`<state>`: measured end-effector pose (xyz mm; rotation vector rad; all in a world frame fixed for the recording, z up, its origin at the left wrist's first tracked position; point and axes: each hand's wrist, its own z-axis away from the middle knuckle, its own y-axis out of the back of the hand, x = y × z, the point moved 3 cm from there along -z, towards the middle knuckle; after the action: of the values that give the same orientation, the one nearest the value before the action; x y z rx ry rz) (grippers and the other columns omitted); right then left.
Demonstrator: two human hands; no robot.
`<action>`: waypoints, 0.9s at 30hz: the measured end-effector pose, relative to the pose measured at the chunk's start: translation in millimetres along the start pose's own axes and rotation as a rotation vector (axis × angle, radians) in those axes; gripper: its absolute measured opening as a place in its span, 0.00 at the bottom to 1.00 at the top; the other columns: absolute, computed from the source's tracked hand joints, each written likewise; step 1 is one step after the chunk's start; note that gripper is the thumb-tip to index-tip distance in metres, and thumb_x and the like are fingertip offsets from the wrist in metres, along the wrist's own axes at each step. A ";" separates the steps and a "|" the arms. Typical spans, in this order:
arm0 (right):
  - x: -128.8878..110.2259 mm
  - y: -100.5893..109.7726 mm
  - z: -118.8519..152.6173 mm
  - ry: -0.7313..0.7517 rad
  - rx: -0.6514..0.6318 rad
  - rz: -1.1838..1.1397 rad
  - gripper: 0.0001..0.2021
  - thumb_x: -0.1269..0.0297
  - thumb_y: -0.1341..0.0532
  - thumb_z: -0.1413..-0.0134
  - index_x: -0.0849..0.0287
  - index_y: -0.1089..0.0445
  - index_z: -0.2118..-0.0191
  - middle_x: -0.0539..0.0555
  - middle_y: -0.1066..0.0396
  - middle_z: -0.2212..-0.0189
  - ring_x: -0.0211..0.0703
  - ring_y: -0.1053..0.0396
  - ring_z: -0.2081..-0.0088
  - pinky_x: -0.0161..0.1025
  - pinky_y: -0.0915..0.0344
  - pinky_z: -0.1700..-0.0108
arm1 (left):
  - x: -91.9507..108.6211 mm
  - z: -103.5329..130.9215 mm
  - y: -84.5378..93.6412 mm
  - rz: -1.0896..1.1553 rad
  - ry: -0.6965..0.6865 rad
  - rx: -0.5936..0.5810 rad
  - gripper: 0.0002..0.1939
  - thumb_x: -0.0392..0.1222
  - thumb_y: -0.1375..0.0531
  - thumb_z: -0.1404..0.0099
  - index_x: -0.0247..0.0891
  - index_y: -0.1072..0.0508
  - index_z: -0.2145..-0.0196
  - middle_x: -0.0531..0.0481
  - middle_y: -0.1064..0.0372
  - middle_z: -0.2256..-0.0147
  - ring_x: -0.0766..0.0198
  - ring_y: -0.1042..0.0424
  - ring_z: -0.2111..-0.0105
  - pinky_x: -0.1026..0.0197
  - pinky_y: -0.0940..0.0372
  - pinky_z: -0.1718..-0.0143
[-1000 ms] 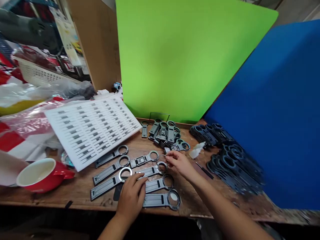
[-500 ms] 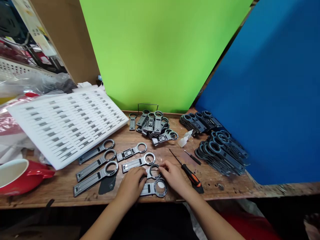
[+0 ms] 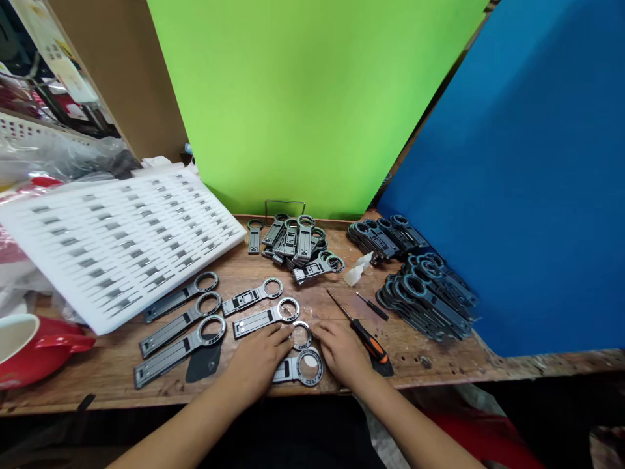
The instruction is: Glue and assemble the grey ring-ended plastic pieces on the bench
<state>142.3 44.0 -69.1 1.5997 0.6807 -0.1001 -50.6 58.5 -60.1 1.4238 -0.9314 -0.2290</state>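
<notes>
Hands on bench: left hand [image 3: 257, 360] pinning bracket [image 3: 299, 370], right hand [image 3: 340, 352] fingers spread at ring [image 3: 301, 335]. Best kept flat, pressed evenly.

The worn wooden table [image 3: 439, 361] carries rows of grey ring-ended parts [image 3: 180, 326], a heap of them [image 3: 297, 247] at the back and dark stacks [image 3: 424, 293] at right. An orange-handled screwdriver [image 3: 364, 329], a white slotted tray [image 3: 112, 241] and a red cup [image 3: 34, 348] also lie on it.
</notes>
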 end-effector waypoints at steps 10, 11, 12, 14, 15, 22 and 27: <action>-3.6 -5.3 6.9 0.249 -0.118 0.286 0.21 0.76 0.45 0.48 0.59 0.34 0.47 0.60 0.32 0.49 0.51 0.36 0.48 0.48 0.38 0.47 | 31.0 -19.0 -7.6 -0.230 0.038 -0.177 0.18 0.30 0.49 0.39 0.30 0.32 0.52 0.31 0.33 0.50 0.49 0.31 0.52 0.48 0.39 0.51; -1.7 -5.8 5.8 0.249 -0.116 0.274 0.22 0.76 0.45 0.48 0.58 0.34 0.46 0.60 0.31 0.50 0.51 0.35 0.49 0.48 0.37 0.48 | 33.9 -18.9 -9.2 -0.249 0.050 -0.178 0.19 0.31 0.48 0.39 0.28 0.34 0.49 0.28 0.34 0.49 0.47 0.32 0.51 0.47 0.40 0.51; 1.2 -6.2 5.3 0.251 -0.113 0.265 0.23 0.76 0.46 0.48 0.57 0.34 0.46 0.59 0.31 0.50 0.50 0.34 0.50 0.48 0.37 0.49 | 35.5 -18.0 -11.4 -0.268 0.057 -0.182 0.22 0.34 0.47 0.39 0.26 0.36 0.47 0.27 0.36 0.48 0.46 0.33 0.50 0.47 0.41 0.50; 7.7 -7.1 5.7 0.293 -0.110 0.269 0.24 0.76 0.48 0.49 0.54 0.35 0.46 0.58 0.31 0.49 0.50 0.32 0.51 0.48 0.35 0.51 | 35.3 -14.4 -15.6 -0.286 0.062 -0.178 0.25 0.39 0.47 0.38 0.26 0.40 0.44 0.29 0.37 0.47 0.47 0.34 0.48 0.48 0.42 0.48; 10.3 -7.5 6.4 0.328 -0.103 0.287 0.24 0.76 0.48 0.49 0.53 0.35 0.46 0.58 0.31 0.50 0.50 0.32 0.52 0.48 0.34 0.53 | 34.2 -11.9 -17.3 -0.288 0.057 -0.170 0.26 0.41 0.48 0.37 0.27 0.42 0.43 0.30 0.37 0.46 0.48 0.35 0.48 0.50 0.43 0.48; 3.9 -3.8 0.9 0.441 -0.049 0.447 0.23 0.76 0.45 0.55 0.59 0.31 0.50 0.62 0.27 0.57 0.53 0.30 0.56 0.47 0.33 0.56 | 26.5 1.4 -20.9 -0.289 0.025 -0.124 0.26 0.40 0.53 0.34 0.27 0.46 0.41 0.35 0.41 0.43 0.52 0.38 0.45 0.51 0.44 0.47; 2.5 -0.1 0.7 0.506 -0.018 0.425 0.23 0.77 0.48 0.52 0.58 0.33 0.49 0.59 0.28 0.55 0.47 0.29 0.56 0.43 0.33 0.54 | 20.5 5.2 -22.3 -0.209 0.014 -0.097 0.25 0.40 0.54 0.33 0.30 0.47 0.40 0.39 0.41 0.42 0.56 0.39 0.44 0.52 0.43 0.47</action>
<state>144.5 44.2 -70.4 1.7326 0.7019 0.6393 -32.4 37.1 -72.4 1.4312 -0.7501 -0.4141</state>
